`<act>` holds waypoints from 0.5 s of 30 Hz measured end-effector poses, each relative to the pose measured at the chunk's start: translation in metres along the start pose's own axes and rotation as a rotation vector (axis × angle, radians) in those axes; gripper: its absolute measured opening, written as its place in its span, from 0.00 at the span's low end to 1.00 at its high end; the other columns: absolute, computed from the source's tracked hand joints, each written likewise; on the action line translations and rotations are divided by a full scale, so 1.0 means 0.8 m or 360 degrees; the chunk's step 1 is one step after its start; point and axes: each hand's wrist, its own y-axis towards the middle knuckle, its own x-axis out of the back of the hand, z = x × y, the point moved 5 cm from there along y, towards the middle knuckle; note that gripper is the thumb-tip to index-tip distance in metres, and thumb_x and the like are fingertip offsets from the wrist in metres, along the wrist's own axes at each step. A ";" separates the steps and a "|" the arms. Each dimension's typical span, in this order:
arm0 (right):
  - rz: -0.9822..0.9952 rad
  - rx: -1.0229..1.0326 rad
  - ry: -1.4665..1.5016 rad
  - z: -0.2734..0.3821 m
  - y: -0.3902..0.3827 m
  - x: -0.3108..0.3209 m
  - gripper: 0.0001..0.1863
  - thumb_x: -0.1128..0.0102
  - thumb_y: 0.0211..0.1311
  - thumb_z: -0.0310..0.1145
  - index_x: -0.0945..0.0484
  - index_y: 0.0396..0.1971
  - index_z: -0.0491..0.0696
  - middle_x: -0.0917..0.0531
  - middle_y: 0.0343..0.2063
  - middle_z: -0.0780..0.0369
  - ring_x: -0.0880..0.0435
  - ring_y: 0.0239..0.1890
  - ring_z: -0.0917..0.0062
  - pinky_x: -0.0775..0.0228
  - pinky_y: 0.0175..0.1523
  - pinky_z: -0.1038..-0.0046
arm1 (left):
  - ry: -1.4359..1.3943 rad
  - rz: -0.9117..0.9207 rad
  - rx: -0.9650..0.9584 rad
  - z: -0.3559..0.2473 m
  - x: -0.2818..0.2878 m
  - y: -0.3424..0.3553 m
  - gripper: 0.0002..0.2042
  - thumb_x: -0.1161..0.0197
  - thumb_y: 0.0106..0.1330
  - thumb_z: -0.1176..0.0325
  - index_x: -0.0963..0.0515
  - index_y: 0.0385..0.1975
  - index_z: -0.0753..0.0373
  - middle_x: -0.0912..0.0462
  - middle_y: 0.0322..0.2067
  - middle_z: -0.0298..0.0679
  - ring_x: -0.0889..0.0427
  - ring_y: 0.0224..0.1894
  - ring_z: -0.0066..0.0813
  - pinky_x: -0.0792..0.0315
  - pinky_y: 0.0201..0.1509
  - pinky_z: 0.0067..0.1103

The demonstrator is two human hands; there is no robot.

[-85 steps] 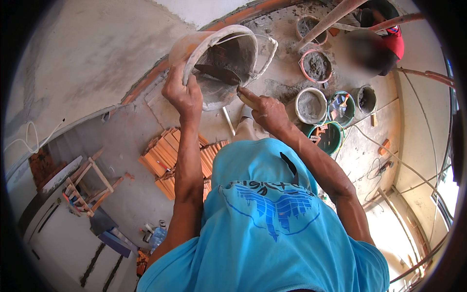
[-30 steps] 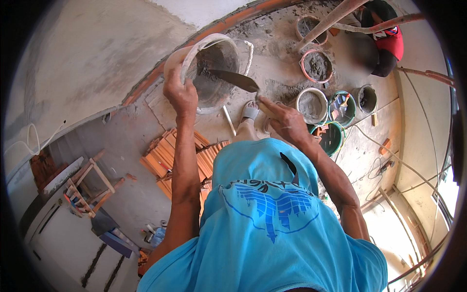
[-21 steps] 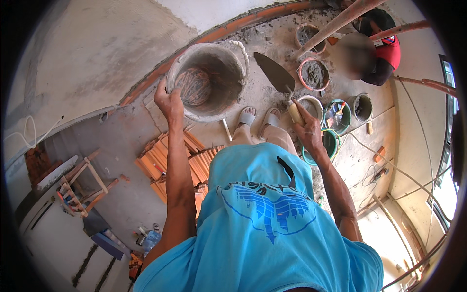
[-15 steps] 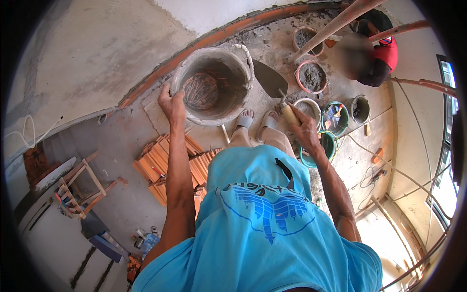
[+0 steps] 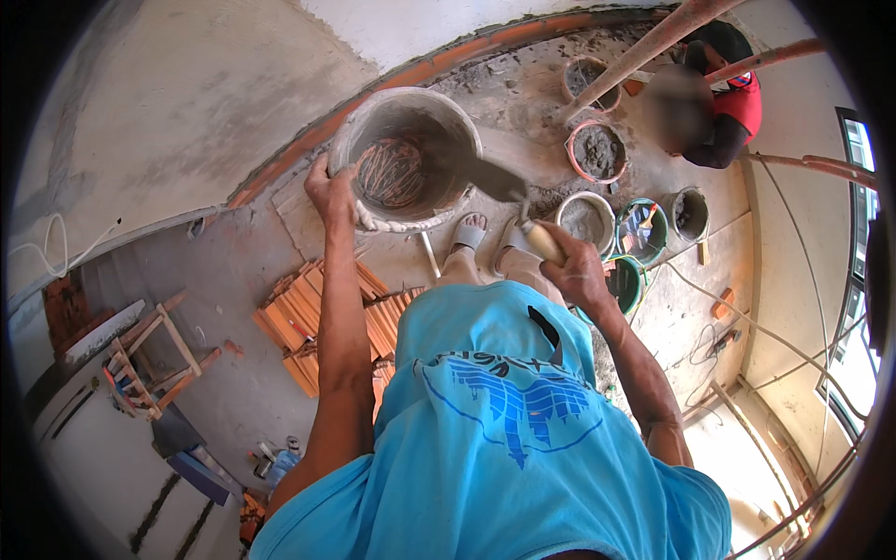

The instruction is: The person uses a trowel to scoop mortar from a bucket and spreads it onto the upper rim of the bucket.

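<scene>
My left hand (image 5: 332, 193) grips the left rim of a mortar-crusted bucket (image 5: 436, 140), which is tilted so that its inside faces me. Scratchy reddish lines mark the bucket's bottom, and a thick rope handle (image 5: 401, 224) lies along its lower rim. In my right hand (image 5: 581, 277), closed round the wooden handle, is a pointed trowel (image 5: 502, 181). Its grey blade reaches over the bucket's right rim, with the tip just at the mouth. Whether the blade touches the wall, I cannot tell.
Several buckets stand to the right, one a pinkish-rimmed bucket (image 5: 597, 151) with mortar, another a green bucket (image 5: 642, 230) holding tools. Stacked orange tiles (image 5: 289, 313) lie at left. A person in red (image 5: 742, 107) crouches far right behind slanting poles (image 5: 653, 51). Cables cross the right side.
The bucket has turned, its rope handle going from the right side to the lower rim. My right hand has brought the trowel blade leftward to the bucket's mouth.
</scene>
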 end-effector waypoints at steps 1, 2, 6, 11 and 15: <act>-0.0007 -0.0157 0.0153 -0.014 0.003 0.000 0.27 0.35 0.49 0.28 0.20 0.55 0.46 0.15 0.28 0.52 0.15 0.27 0.60 0.22 0.38 0.64 | -0.0051 0.0029 0.0073 -0.002 0.003 0.000 0.15 0.36 0.53 0.82 0.17 0.43 0.73 0.16 0.35 0.38 0.19 0.35 0.27 0.26 0.44 0.23; -0.0016 -0.0316 0.0305 -0.028 0.006 0.002 0.25 0.35 0.50 0.28 0.20 0.52 0.44 0.16 0.27 0.54 0.17 0.26 0.63 0.24 0.37 0.65 | -0.0039 0.0094 0.0086 -0.023 0.001 -0.007 0.16 0.36 0.54 0.83 0.17 0.45 0.74 0.16 0.36 0.38 0.19 0.36 0.27 0.26 0.45 0.23; -0.0296 -0.0451 0.0505 -0.021 0.060 0.019 0.18 0.36 0.52 0.32 0.21 0.42 0.39 0.21 0.26 0.62 0.23 0.28 0.75 0.28 0.36 0.68 | -0.0080 0.0415 0.0069 -0.036 -0.014 -0.011 0.17 0.33 0.55 0.80 0.17 0.46 0.73 0.15 0.38 0.38 0.18 0.37 0.26 0.25 0.46 0.22; -0.0425 -0.0259 0.0633 -0.029 0.128 0.010 0.17 0.36 0.52 0.33 0.20 0.41 0.40 0.20 0.30 0.63 0.23 0.32 0.78 0.29 0.37 0.70 | -0.0126 0.0650 0.0219 -0.036 -0.054 -0.026 0.17 0.28 0.55 0.75 0.16 0.46 0.70 0.14 0.39 0.37 0.18 0.38 0.23 0.25 0.47 0.20; -0.0435 -0.0298 0.0739 -0.023 0.134 0.004 0.18 0.34 0.51 0.32 0.20 0.42 0.39 0.18 0.32 0.63 0.23 0.32 0.78 0.28 0.38 0.71 | -0.0160 0.0677 0.0209 -0.031 -0.060 -0.034 0.13 0.32 0.61 0.72 0.15 0.45 0.68 0.13 0.38 0.37 0.17 0.39 0.23 0.24 0.47 0.21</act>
